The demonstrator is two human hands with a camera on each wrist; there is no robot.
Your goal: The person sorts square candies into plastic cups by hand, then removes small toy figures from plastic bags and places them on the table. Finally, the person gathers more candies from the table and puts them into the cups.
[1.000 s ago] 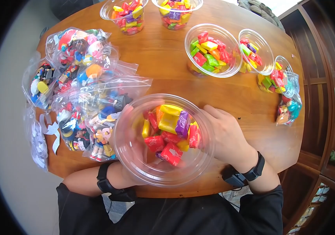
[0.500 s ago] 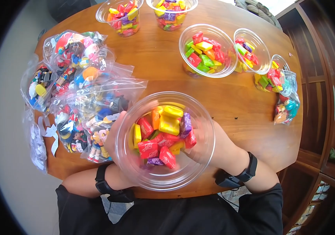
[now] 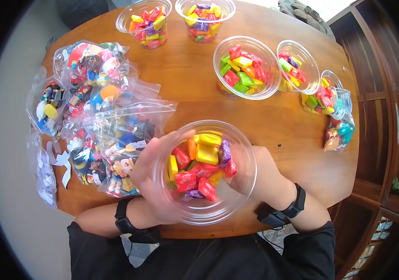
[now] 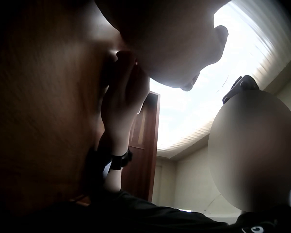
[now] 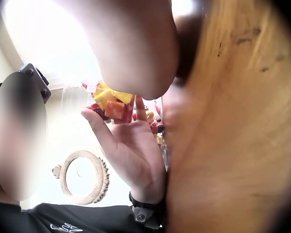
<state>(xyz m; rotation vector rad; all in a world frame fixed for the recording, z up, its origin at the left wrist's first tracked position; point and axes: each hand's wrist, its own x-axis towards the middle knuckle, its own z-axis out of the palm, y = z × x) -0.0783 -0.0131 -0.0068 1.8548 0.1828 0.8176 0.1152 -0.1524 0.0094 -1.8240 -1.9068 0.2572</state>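
Observation:
In the head view a clear plastic tub (image 3: 204,218) is near the table's front edge, its open mouth facing up. Wrapped candies (image 3: 198,170) in red, yellow, orange and purple lie inside. My left hand (image 3: 155,182), blurred, is along the tub's left side. The right wrist view shows that left hand (image 5: 136,155) with palm open, thumb spread and fingers extended behind the candies (image 5: 114,104). My right hand (image 3: 260,175) reaches in at the tub's right side; its fingers show only blurred through the plastic. The left wrist view has the right hand (image 4: 123,102) dark, its finger grip unclear.
Zip bags of small toy figures (image 3: 101,116) cover the table's left side. Two candy tubs (image 3: 155,39) stand at the back. More tubs (image 3: 248,67) line the right, beside a small bag of figures (image 3: 339,133). White paper strips (image 3: 64,168) lie at the left edge.
The tub shifts slightly left, then back right and a little nearer the front edge. My right hand slides from beside the tub to partly behind it; the left hand shows more outside the rim.

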